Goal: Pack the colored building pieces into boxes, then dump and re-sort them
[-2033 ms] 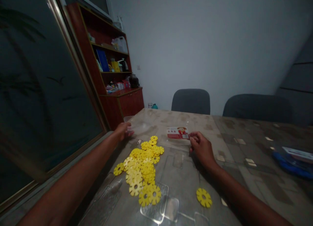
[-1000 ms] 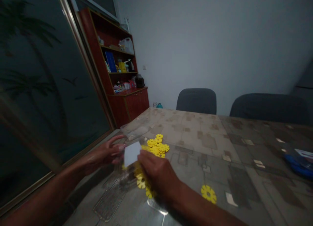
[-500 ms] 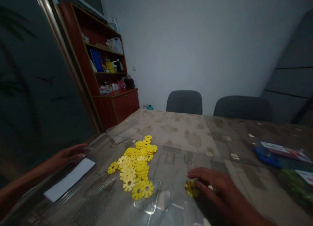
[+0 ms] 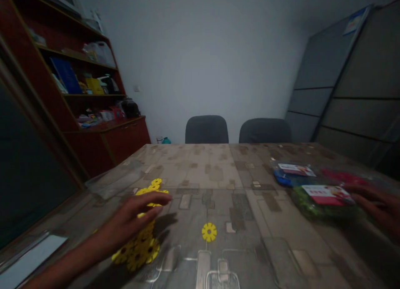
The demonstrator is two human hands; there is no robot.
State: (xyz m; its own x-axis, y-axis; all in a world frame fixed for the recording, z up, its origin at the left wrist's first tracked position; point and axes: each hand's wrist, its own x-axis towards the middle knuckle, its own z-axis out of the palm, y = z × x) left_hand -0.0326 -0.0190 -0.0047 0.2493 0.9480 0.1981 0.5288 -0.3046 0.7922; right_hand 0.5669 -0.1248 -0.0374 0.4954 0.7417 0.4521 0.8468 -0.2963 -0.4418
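Observation:
My left hand [image 4: 134, 216] hovers over a pile of yellow gear-shaped plastic discs [image 4: 137, 251], its fingers together and pointing right. It hides part of the pile, and I see nothing held in it. A lone yellow disc [image 4: 209, 232] lies flat on the table to the right of the pile. At the right edge, my right hand [image 4: 378, 201] lies with its fingers extended next to a plastic packet of green pieces [image 4: 325, 203], which has a red-and-white label. That hand holds nothing that I can see.
A blue packet [image 4: 292, 175] and a red item [image 4: 342, 176] lie beyond the green packet. A transparent plastic tray [image 4: 114, 178] rests on the patterned table [image 4: 203, 172], and a white card [image 4: 31, 255] lies near its left edge. Two dark chairs stand beyond the table.
The view has turned right. My left hand has moved over the pile. My right hand has left the lone disc and gone to the green packet.

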